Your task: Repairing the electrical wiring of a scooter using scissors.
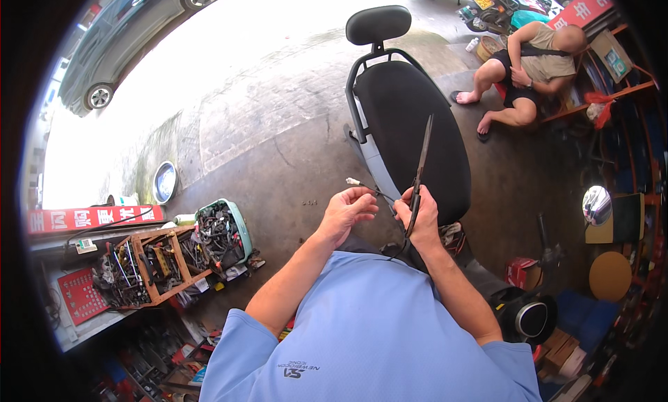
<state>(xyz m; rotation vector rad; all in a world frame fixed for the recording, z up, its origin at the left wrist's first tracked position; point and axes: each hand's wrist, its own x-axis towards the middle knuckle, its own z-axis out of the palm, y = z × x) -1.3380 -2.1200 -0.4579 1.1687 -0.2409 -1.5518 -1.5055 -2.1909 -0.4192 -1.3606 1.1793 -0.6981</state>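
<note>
In front of my chest, my right hand (422,217) is closed around a pair of long, slim dark scissors (424,151), with the blades pointing up and away over the scooter seat. A thin dark cable with a white connector (354,182) at its end runs from my right thumb toward my left hand. My left hand (350,214) is just left of it, fingers curled and thumb pressed in. Whatever its fingertips pinch is too small to make out. Beyond both hands lies the black scooter seat (410,116), with a padded backrest (378,25) at its far end.
At the left, a bench holds a green basket (243,228) of parts, a wooden tool tray (156,290) and a red panel (82,295). A person (539,61) sits at the far right beside shelves. A round mirror (597,206) is at right; a car (118,40) stands outside.
</note>
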